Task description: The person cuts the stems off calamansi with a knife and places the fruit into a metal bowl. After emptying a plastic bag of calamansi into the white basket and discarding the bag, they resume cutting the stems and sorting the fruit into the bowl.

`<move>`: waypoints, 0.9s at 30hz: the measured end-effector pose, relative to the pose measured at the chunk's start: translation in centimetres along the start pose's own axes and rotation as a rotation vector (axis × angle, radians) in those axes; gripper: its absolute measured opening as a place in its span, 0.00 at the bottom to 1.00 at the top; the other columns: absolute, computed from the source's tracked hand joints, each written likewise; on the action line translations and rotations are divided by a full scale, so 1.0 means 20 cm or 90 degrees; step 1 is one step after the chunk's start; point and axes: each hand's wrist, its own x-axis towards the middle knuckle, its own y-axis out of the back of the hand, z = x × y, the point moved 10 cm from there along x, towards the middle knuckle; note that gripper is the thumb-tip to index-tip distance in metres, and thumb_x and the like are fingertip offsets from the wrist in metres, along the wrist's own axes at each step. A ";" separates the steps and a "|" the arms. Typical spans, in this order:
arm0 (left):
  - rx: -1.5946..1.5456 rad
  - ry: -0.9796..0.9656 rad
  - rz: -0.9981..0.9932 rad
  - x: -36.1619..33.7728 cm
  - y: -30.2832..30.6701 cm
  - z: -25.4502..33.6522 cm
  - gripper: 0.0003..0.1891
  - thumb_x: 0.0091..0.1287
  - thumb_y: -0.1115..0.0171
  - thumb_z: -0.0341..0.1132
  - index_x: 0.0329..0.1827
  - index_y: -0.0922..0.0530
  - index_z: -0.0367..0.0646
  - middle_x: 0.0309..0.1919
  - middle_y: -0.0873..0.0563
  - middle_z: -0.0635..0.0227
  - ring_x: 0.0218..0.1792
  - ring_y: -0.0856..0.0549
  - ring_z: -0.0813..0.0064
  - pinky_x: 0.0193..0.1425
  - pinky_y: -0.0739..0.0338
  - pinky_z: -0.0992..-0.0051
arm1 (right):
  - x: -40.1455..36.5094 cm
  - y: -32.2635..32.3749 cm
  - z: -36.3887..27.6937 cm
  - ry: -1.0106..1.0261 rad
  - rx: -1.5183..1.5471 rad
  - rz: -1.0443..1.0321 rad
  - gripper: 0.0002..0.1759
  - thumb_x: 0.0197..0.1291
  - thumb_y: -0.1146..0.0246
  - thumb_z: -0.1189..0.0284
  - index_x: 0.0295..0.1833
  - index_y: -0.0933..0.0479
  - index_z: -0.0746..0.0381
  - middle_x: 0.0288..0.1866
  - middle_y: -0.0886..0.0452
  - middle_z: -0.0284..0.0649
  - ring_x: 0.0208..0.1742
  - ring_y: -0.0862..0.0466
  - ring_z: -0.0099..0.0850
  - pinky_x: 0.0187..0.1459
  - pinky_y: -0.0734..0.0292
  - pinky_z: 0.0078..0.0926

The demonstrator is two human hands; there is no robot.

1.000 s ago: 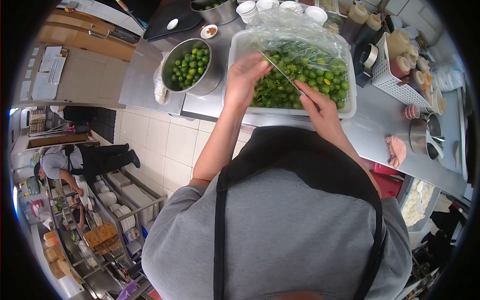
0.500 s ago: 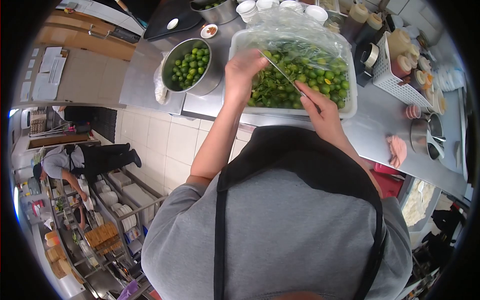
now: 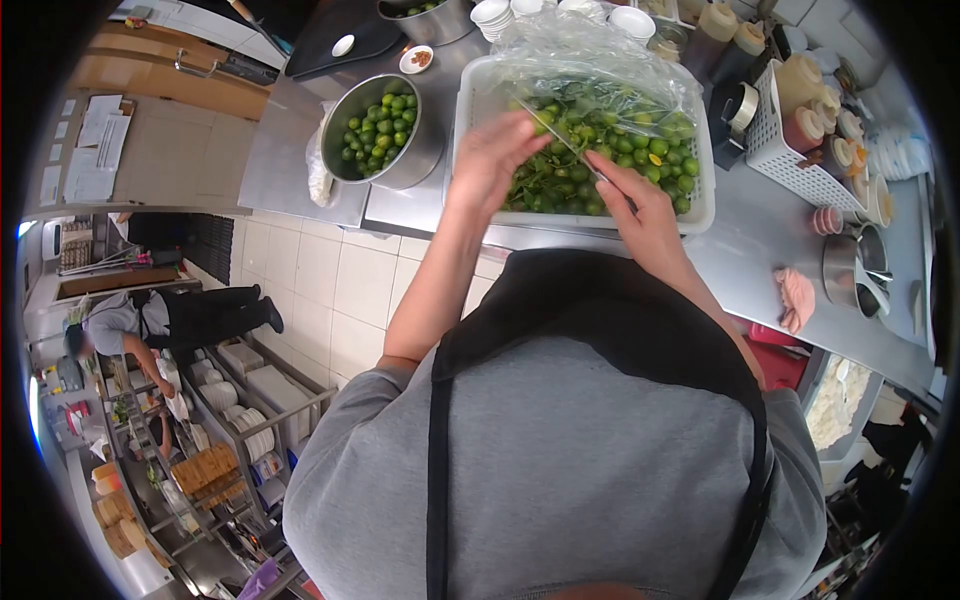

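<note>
Head view: right grip [image 3: 640,207] curls closed around a knife [image 3: 562,140].

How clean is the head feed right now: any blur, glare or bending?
Head view: the left hand is smeared, likely by motion, while the right hand on the knife looks crisper; head view: bright highlights streak the clear plastic over part of the green fruit; head view: strong fisheye bending, with black corners.

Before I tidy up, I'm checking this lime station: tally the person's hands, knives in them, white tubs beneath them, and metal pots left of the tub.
Hands: 2 (left hand, right hand)
Knife: 1
Tub: 1
Pots: 2 (near pot, far pot)
Total: 6
</note>
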 end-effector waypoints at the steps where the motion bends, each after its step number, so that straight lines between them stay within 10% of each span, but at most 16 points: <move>1: 0.000 0.000 0.000 0.02 0.04 0.03 0.08 0.61 0.41 0.24 0.43 0.23 0.34 0.36 0.17 0.63 0.38 0.17 0.74 0.49 0.23 0.76 | -0.01 -0.01 0.02 -0.011 -0.010 -0.017 0.18 0.62 0.44 0.70 0.58 0.27 0.57 0.47 0.20 0.44 0.42 0.21 0.34 0.43 0.28 0.24; 5: 0.168 -0.218 0.183 0.03 0.37 0.42 0.10 0.59 0.40 0.23 0.44 0.24 0.33 0.36 0.17 0.61 0.38 0.16 0.71 0.47 0.21 0.74 | -0.04 0.00 0.05 -0.022 0.038 -0.018 0.17 0.62 0.45 0.71 0.58 0.27 0.58 0.48 0.20 0.44 0.42 0.21 0.32 0.45 0.28 0.22; 8: 0.666 -0.373 0.411 -0.07 0.54 0.69 0.12 0.50 0.33 0.25 0.39 0.21 0.37 0.35 0.17 0.62 0.38 0.18 0.70 0.40 0.23 0.71 | -0.05 0.06 0.08 -0.044 0.038 0.002 0.17 0.63 0.45 0.71 0.58 0.27 0.58 0.48 0.20 0.43 0.42 0.21 0.29 0.46 0.29 0.21; 11: 1.075 -0.467 0.301 -0.03 0.24 0.60 0.14 0.48 0.31 0.29 0.39 0.19 0.39 0.36 0.16 0.59 0.36 0.17 0.68 0.41 0.24 0.73 | -0.04 0.09 0.11 -0.042 0.054 0.034 0.17 0.63 0.46 0.71 0.58 0.28 0.59 0.48 0.20 0.43 0.44 0.21 0.28 0.47 0.30 0.21; 14: 1.153 -0.209 0.060 0.18 0.16 0.17 0.14 0.49 0.33 0.36 0.38 0.18 0.41 0.34 0.16 0.57 0.39 0.18 0.58 0.43 0.24 0.65 | -0.04 0.08 0.11 -0.052 0.037 0.015 0.17 0.63 0.46 0.71 0.58 0.28 0.60 0.50 0.20 0.43 0.46 0.21 0.27 0.48 0.30 0.20; 21: 1.170 -0.086 -0.008 0.33 0.15 -0.20 0.12 0.51 0.33 0.35 0.38 0.21 0.41 0.30 0.17 0.56 0.36 0.18 0.61 0.41 0.26 0.66 | -0.05 0.07 0.06 -0.031 0.057 0.014 0.18 0.63 0.46 0.72 0.59 0.29 0.61 0.52 0.21 0.43 0.47 0.22 0.27 0.49 0.30 0.20; 27: 0.348 0.006 0.000 0.18 0.17 -0.10 0.13 0.56 0.38 0.27 0.45 0.21 0.39 0.38 0.17 0.65 0.37 0.18 0.75 0.41 0.23 0.77 | -0.04 0.07 0.07 -0.060 0.078 0.021 0.18 0.63 0.46 0.72 0.58 0.29 0.61 0.52 0.22 0.43 0.48 0.22 0.28 0.50 0.30 0.21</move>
